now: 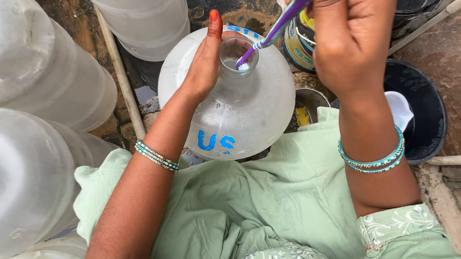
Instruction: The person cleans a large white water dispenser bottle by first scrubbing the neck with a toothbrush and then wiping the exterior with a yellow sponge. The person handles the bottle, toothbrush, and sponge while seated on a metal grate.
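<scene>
A large clear plastic water jar [240, 117] with blue painted letters stands upright in front of me. My left hand [204, 64] rests on its shoulder and grips the side of its neck [236, 55]. Raised above and to the right of the jar, my right hand [352, 22] holds a purple and blue toothbrush [277, 26]. The brush head sits inside the open mouth of the neck. Both wrists carry bangles.
Several more clear jars [14, 167] are stacked at the left and at the top [146, 19]. A black tub [426, 110] with a white scoop sits at the right, beside a small tin [298, 41]. Thin white pipes [121, 72] cross the wet stone floor.
</scene>
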